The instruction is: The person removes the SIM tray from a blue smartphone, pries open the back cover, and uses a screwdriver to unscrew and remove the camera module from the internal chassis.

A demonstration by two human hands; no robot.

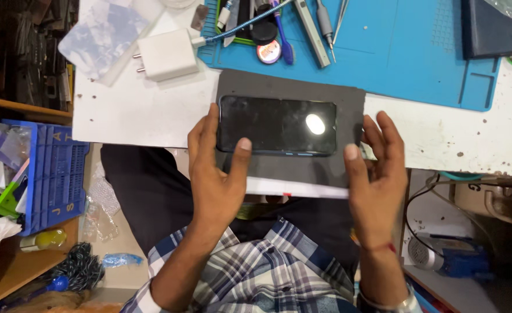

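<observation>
Nearest the lens, at six o'clock, a plaid shirt (pixel 267 272) in blue and white, sleeves running up into both forearms. Left hand (pixel 215 174) just left of centre, open and spread, thumb pressed on the lower edge of a dark smartphone (pixel 276 126), fingers laid along its left end. Right hand (pixel 377 174) at about four o'clock from the phone, fingers loosely curled and held close to the phone's right end; thumb raised beside that corner, contact hard to judge, and something small possibly pinched between thumb and fingers, cannot tell. Phone lying flat, screen up and unlit, lengthwise across a grey mat (pixel 290 90) at dead centre, with a bright lamp reflection on the glass. Grey mat resting on a white worktop (pixel 140 110), overlapping a blue silicone work mat (pixel 406 52) toward twelve and one o'clock. On the blue mat at twelve o'clock: a screwdriver (pixel 324 26), tweezers and a small round tin (pixel 268 52). White charger plug (pixel 166 55) at eleven o'clock. Blue plastic crate (pixel 53 174) at nine o'clock. Small blue fan-like device (pixel 441 258) at four o'clock, low.
</observation>
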